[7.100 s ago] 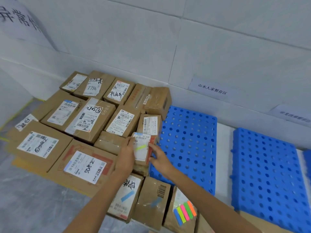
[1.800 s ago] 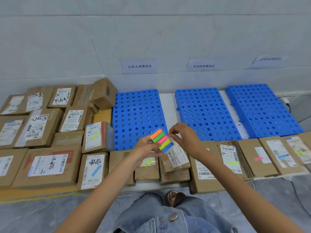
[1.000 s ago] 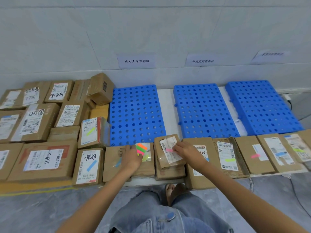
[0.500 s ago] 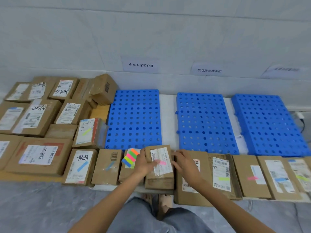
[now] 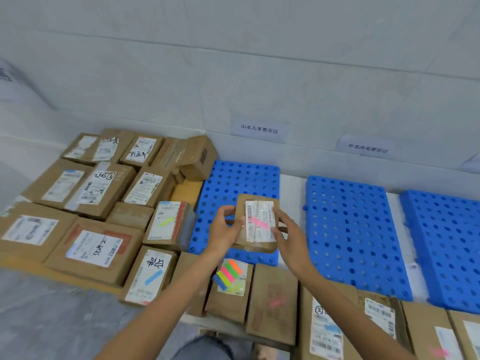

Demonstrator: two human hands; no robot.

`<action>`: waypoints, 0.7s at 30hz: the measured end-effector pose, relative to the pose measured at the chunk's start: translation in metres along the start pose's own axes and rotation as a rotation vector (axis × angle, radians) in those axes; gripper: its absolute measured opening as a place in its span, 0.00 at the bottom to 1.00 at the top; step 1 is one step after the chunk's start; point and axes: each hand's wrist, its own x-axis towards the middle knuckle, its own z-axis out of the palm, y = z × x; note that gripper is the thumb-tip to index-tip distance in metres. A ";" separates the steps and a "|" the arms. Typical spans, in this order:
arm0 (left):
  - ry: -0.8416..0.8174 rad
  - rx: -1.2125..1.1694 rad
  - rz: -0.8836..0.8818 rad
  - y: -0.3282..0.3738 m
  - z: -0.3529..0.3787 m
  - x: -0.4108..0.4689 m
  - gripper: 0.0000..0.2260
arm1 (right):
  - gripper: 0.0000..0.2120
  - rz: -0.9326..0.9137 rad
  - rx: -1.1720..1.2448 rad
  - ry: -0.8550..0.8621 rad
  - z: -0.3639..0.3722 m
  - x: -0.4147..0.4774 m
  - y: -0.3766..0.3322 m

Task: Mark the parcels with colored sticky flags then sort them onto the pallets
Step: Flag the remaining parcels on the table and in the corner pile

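Observation:
A small brown parcel [image 5: 259,203] with a white label and a pink flag is held in the air over the leftmost blue pallet [image 5: 231,183]. My left hand [image 5: 224,229] grips its left edge and my right hand [image 5: 288,237] grips its right edge. The pad of colored sticky flags [image 5: 228,274] lies on a brown parcel [image 5: 228,302] in the front row, below my hands. A second blue pallet [image 5: 348,229] and a third one [image 5: 446,242] lie to the right.
Several labelled brown parcels [image 5: 96,245] fill the floor area at the left, some with yellow or blue flags. More flagged parcels [image 5: 324,331] line the front edge at the right. Paper signs [image 5: 259,129] hang on the white wall behind the pallets.
My left hand has let go of the flag pad, which now lies on a front-row parcel. Both hands have lifted the pink-flagged parcel from the front row up over the leftmost pallet.

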 end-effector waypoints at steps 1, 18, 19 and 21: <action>-0.008 0.000 0.037 0.008 -0.012 0.016 0.15 | 0.20 0.002 0.005 0.012 0.009 0.018 -0.014; -0.104 0.334 -0.182 -0.002 -0.185 0.232 0.14 | 0.16 0.447 -0.037 -0.259 0.230 0.228 -0.095; -0.119 0.356 -0.163 -0.007 -0.186 0.235 0.12 | 0.17 0.442 -0.049 -0.256 0.235 0.226 -0.091; -0.145 0.373 -0.127 -0.018 -0.184 0.236 0.14 | 0.20 0.407 -0.074 -0.239 0.239 0.220 -0.078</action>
